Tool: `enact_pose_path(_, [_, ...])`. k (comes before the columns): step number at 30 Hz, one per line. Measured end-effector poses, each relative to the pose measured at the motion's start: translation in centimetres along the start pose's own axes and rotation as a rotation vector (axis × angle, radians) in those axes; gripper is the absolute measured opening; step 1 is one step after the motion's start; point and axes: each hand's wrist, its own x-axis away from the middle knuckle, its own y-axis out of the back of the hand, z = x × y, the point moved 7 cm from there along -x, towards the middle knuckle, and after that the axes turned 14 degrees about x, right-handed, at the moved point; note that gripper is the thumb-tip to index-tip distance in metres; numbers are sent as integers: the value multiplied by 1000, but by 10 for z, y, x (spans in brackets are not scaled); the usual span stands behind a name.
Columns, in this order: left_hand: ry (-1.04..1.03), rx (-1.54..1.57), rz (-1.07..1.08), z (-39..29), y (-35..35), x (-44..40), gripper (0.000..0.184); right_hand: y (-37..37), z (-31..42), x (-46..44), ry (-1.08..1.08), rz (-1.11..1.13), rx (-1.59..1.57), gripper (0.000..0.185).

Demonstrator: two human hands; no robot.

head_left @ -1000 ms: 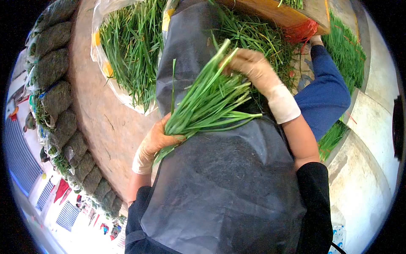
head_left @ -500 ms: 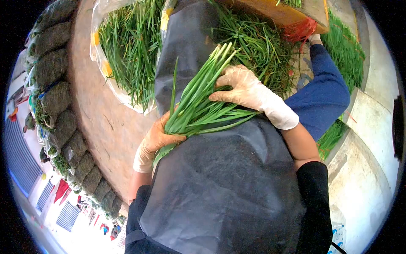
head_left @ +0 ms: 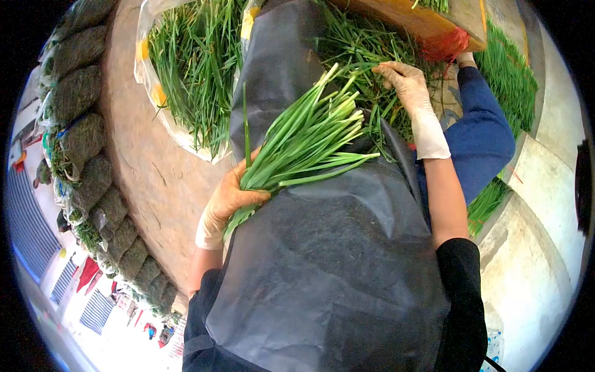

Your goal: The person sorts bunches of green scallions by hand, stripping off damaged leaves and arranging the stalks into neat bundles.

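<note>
A bunch of green stalks [head_left: 304,136] with pale ends fanned toward the upper right lies over the dark apron [head_left: 328,266]. My left hand [head_left: 229,198], in a pale glove, is wrapped round its leafy lower end. Up and to the right of the bunch, my right hand [head_left: 406,87], also gloved, pinches a thin green leaf [head_left: 362,66] between thumb and fingers. Beneath and behind that hand is a heap of loose greens [head_left: 353,37].
An open plastic bag [head_left: 145,71] full of greens stands at the upper left. Stuffed dark sacks [head_left: 77,93] line the left. A wooden box [head_left: 396,22] with red ties [head_left: 443,44] stands above. A co-worker's blue sleeve or trouser leg [head_left: 480,136] is at right.
My right hand has moved away from the bunch, up and to the right, and has closed on a leaf. My left hand keeps its hold, nearly still.
</note>
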Motion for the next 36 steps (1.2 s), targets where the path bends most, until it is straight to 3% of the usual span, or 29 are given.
enact_pose_path(1, [0, 2, -2, 0, 0, 1, 89, 2, -8, -4, 0, 3, 1, 23])
enact_pose_path(4, [34, 43, -7, 1, 0, 2, 89, 13, 10, 5, 216, -254, 758, 39])
enact_pose_path(5, [24, 26, 4, 0, 0, 2, 89, 11, 14, 11, 214, -253, 757, 39])
enact_pose_path(7, [21, 9, 20, 3, -1, 0, 89, -6, 49, 26, 293, 22, 155, 48])
enact_pose_path(9, [33, 4, 30, 4, 1, -3, 90, -21, 79, 40, 400, 116, 42, 54])
enact_pose_path(10, [32, 2, 33, 2, 2, -4, 90, -30, 82, 39, 486, 178, 153, 52])
enact_pose_path(13, [63, -65, 57, 3, 3, -1, 85, -54, 78, 39, 268, 534, 75, 53])
enact_pose_path(15, [14, -118, 36, 2, 4, 1, 87, -53, 79, 39, 339, 478, 74, 46])
enact_pose_path(17, [-2, -79, 28, 0, -2, 1, 91, -41, 79, 35, 228, 405, -378, 31])
enact_pose_path(18, [-23, -44, 28, -2, -4, 0, 94, -31, 87, 33, 319, 198, -380, 30])
enact_pose_path(19, [-24, -42, 29, -1, -3, -1, 94, -29, 91, 36, 319, 198, -378, 30])
enact_pose_path(21, [48, 14, 19, 6, 1, -4, 96, -19, 105, 47, 420, -3, 199, 34])
enact_pose_path(23, [43, 10, 16, 8, 0, -5, 95, -42, 108, 65, 526, 192, 487, 43])
enact_pose_path(25, [35, 4, 15, 9, 0, -8, 95, -60, 100, 78, 484, 305, 550, 42])
enact_pose_path(29, [-67, 74, 13, 4, -6, -5, 99, -50, 113, 99, 453, 601, 130, 27])
enact_pose_path(30, [-87, 76, -6, 1, -6, -6, 100, -49, 115, 101, 600, 522, 124, 24])
enact_pose_path(33, [-54, 69, -5, 4, -4, -9, 102, -51, 114, 104, 645, 494, -14, 24])
enact_pose_path(36, [-77, 86, 18, 1, -8, -8, 102, -49, 115, 104, 512, 565, -57, 23])
